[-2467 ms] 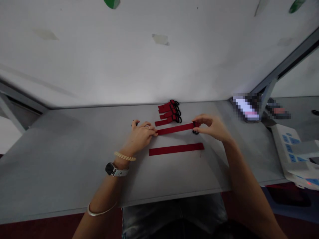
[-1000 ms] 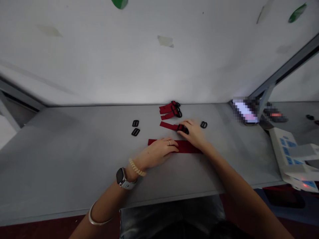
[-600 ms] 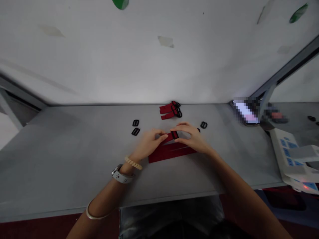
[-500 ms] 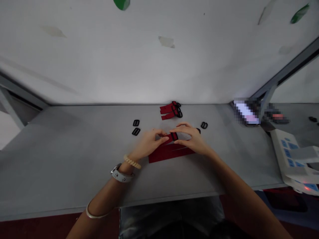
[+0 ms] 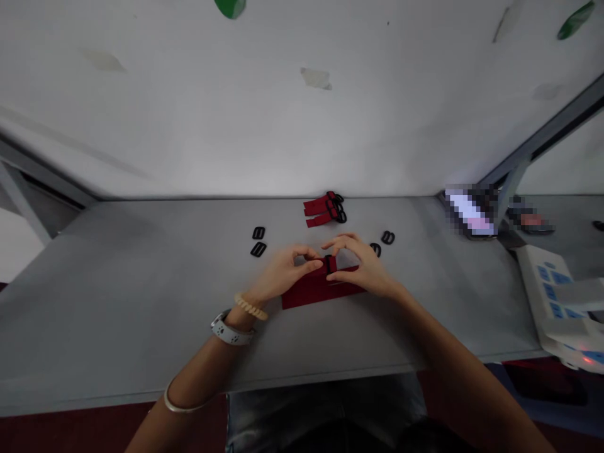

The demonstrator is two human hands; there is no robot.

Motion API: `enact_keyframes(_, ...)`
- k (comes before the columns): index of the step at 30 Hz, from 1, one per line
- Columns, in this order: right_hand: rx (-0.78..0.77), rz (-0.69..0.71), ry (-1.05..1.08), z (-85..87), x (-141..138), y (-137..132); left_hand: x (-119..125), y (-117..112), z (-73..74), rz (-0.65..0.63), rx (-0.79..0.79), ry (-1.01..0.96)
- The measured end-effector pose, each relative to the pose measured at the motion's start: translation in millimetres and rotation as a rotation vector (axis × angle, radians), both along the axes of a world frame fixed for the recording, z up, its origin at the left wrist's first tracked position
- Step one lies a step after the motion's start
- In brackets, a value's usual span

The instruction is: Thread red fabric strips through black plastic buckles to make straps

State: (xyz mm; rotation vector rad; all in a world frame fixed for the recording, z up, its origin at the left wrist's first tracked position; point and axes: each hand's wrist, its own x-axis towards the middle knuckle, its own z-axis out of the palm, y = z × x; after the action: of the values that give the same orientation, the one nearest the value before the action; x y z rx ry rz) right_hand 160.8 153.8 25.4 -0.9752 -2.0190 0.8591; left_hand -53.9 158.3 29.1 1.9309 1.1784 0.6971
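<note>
Both my hands meet over the middle of the grey table (image 5: 117, 302). My left hand (image 5: 285, 274) and my right hand (image 5: 361, 264) pinch a red webbing strap (image 5: 314, 290) between them, with a black buckle (image 5: 330, 263) on it between the fingertips. The strap hangs folded below my fingers, its lower part resting on the table. Behind my right hand lie two loose black buckles (image 5: 382, 242). Two more black buckles (image 5: 257, 241) lie behind my left hand.
A small pile of finished red straps with black buckles (image 5: 325, 209) sits at the back near the white wall. A white device with blue buttons (image 5: 559, 296) stands at the right edge. A blurred screen (image 5: 469, 211) sits at the back right.
One strap with its buckle was set down with the pile. My hands then picked up the second red strap from the table and brought a black buckle onto it.
</note>
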Motion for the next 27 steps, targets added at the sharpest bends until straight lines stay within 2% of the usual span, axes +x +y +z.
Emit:
enact_keyframes(4,0.005,0.057,-0.053,1.5,0.5,-1.7,0.0,0.0,0.0,-0.041,0.042,0.003)
enact_keyframes(7,-0.005,0.049,-0.046,2.0,0.9,-3.0,0.9,-0.7,0.3,-0.032,0.031,0.001)
enact_keyframes(12,-0.135,0.094,0.006,5.7,4.2,-3.4,2.0,-2.1,-0.8,-0.032,0.020,-0.053)
enact_keyframes(15,-0.147,0.121,0.010,3.6,4.7,-1.3,1.4,-2.9,1.3,-0.063,0.069,-0.037)
enact_keyframes(17,-0.123,0.088,0.021,-0.2,3.4,0.5,1.7,-4.4,3.7,-0.088,0.176,0.078)
enact_keyframes(21,-0.121,-0.023,0.060,-8.0,-2.3,1.3,7.0,-11.8,3.0,-0.068,0.529,0.353)
enact_keyframes(24,-0.185,-0.085,0.106,-10.3,-6.0,-0.2,12.8,-17.7,-2.2,-0.001,0.757,0.397)
enact_keyframes(27,-0.267,-0.061,0.180,-9.0,-5.7,-0.6,14.8,-19.8,-3.6,0.024,0.848,0.369)
